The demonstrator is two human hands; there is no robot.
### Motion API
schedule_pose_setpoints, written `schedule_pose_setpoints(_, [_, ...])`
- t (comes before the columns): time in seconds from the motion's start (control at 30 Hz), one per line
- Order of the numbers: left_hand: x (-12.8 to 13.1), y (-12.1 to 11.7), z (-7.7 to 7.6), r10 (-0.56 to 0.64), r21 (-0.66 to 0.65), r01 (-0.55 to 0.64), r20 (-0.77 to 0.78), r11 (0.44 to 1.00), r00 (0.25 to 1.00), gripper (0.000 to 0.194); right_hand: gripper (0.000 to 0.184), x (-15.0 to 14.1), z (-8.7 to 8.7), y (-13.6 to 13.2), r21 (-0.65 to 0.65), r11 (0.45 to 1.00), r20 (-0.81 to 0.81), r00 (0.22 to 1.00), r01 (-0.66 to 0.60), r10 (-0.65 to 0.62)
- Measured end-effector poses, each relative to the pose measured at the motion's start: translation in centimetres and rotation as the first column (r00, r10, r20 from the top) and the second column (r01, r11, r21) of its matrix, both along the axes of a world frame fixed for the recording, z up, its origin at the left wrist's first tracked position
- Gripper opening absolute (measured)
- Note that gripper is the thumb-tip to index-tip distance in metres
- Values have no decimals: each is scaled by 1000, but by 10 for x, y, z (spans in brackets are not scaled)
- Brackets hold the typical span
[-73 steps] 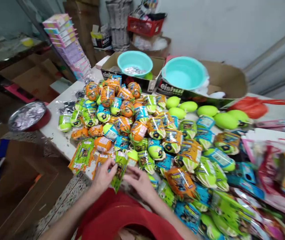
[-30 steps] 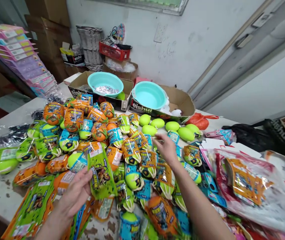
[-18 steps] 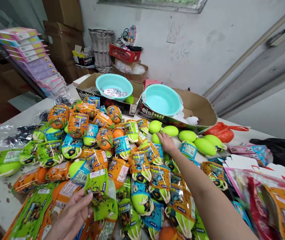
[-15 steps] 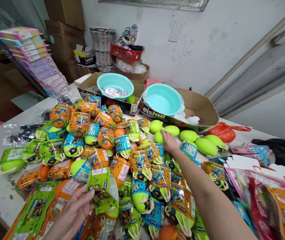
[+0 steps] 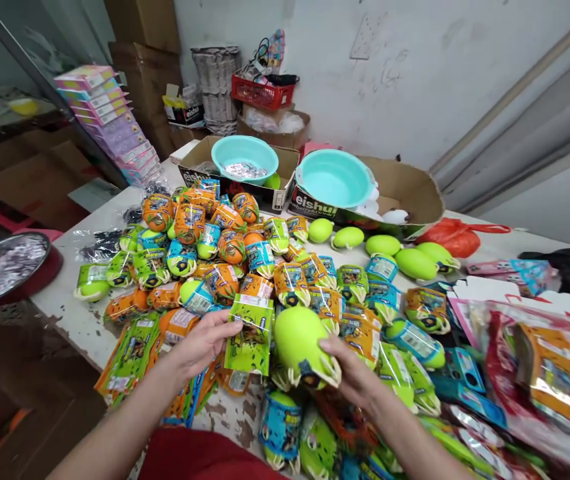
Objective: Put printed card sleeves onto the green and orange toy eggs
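My left hand (image 5: 202,345) pinches a flat green printed bag (image 5: 251,343) by its left edge, over the front of the pile. Close beside the bag, my right hand (image 5: 352,373) grips a lime-green egg toy (image 5: 301,337) from its right side. The toy has pale claw-like strands and a dark patch at its lower end, which points toward me. Bag and toy appear apart or barely overlapping. Around both hands lie many wrapped egg toys (image 5: 292,283) in orange, blue and green bags. Flat printed bags (image 5: 135,353) lie stacked at the left front.
Bare green egg toys (image 5: 382,245) line the back of the table. Behind them, a turquoise basin (image 5: 335,180) and a second basin (image 5: 245,150) with small packets sit on open cartons. A red bowl (image 5: 47,270) of packets stands left; plastic bags (image 5: 505,373) crowd the right.
My right hand has come back from the rear row toward me, now with a green egg toy in it. The left hand has brought the green bag alongside. The view has shifted left.
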State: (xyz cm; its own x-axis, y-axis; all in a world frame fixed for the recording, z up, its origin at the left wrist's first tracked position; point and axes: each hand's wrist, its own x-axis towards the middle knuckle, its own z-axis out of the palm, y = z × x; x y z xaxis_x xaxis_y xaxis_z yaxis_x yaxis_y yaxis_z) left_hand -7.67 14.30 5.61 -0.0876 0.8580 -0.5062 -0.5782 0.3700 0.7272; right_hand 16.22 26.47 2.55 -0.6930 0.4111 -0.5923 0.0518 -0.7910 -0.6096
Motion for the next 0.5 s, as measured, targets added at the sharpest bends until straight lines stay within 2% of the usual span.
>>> schedule_pose_setpoints(0.07, [4,-5,7,-66,5,66,-22,998,998,26,47,-2,-11,-32,-91,996,-34,999,14,-17])
schedule_pose_setpoints(0.17, [4,-14,9,-124,-15,123,-68,992,990,28,54,-1,-18,-56,-115,992,-108,993,-56,44])
schedule_pose_setpoints(0.33, [5,-22,6,-283,-57,281,-29,958,959,29,70,0,-10,-66,-87,950,-220,936,-299,274])
schedule_pose_setpoints(0.4, [8,-21,8,-358,-44,356,-35,933,933,28,75,-2,-8,-69,-93,934,-235,919,-346,317])
schedule_pose_setpoints(0.5, [15,-17,15,-469,-35,468,-80,883,880,27,82,-5,-9,-74,-99,931,-221,921,-350,322])
